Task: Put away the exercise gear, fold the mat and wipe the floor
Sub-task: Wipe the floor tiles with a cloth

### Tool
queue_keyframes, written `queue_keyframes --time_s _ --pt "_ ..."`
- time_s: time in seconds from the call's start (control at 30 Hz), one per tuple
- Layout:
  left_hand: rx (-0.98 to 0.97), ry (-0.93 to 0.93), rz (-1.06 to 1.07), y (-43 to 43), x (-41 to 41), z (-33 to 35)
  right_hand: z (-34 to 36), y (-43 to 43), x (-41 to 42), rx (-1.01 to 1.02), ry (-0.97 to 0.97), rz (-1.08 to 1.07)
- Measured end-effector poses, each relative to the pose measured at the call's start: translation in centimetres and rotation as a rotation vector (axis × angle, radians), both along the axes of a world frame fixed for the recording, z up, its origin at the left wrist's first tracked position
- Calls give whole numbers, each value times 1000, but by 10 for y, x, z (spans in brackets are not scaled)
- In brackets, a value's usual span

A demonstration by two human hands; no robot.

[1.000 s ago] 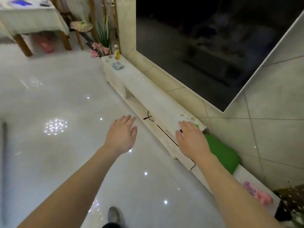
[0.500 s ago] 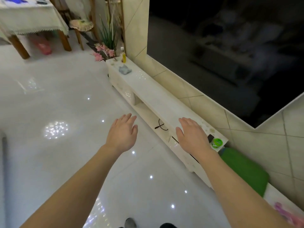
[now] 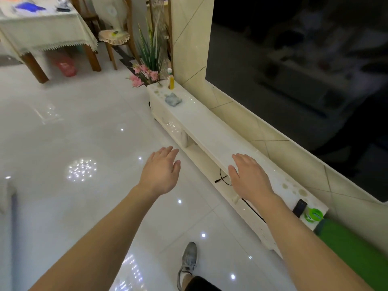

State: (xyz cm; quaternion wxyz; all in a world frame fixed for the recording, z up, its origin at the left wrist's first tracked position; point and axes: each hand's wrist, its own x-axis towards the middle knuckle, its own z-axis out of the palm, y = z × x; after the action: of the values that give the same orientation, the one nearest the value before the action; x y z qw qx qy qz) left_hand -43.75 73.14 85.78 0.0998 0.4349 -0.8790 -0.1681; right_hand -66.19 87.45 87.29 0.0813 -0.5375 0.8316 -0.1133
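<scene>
My left hand [image 3: 161,168] and my right hand [image 3: 249,175] reach forward, palms down, fingers relaxed, holding nothing. The left one hangs over the glossy white floor [image 3: 73,133]. The right one hovers over the front edge of a long white TV cabinet [image 3: 201,124]. A crumpled grey-blue cloth [image 3: 173,99] lies near the cabinet's far end. A green mat [image 3: 352,250] rests at the lower right, past the cabinet's near end, partly behind my right forearm.
A dark TV screen [image 3: 304,70] fills the tiled wall on the right. On the cabinet stand a yellow bottle [image 3: 171,79], a green tape roll [image 3: 313,215] and a black remote [image 3: 299,206]. A plant with pink flowers [image 3: 144,74], a chair [image 3: 114,36] and a clothed table [image 3: 44,32] are far left.
The view has advanced along the cabinet and turned left; the green mat has slid toward the lower right corner. Both hands keep the same open pose. A shoe has come into view below.
</scene>
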Motion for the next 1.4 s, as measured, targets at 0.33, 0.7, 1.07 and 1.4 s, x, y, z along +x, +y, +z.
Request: queue_keyframes --time_s 0.33,0.7,1.07,1.4 --pt "-19 -28 26 -152 -26 16 11 -166 -29 20 -13 35" --pt "-1 -3 -5 -332 -15 11 11 -337 -15 33 -12 12" --pt "0 -36 -99 -510 -13 8 5 -492 8 75 -77 -101" --pt "-21 -67 -186 -633 -76 -8 -19 -599 -42 127 -77 -172"
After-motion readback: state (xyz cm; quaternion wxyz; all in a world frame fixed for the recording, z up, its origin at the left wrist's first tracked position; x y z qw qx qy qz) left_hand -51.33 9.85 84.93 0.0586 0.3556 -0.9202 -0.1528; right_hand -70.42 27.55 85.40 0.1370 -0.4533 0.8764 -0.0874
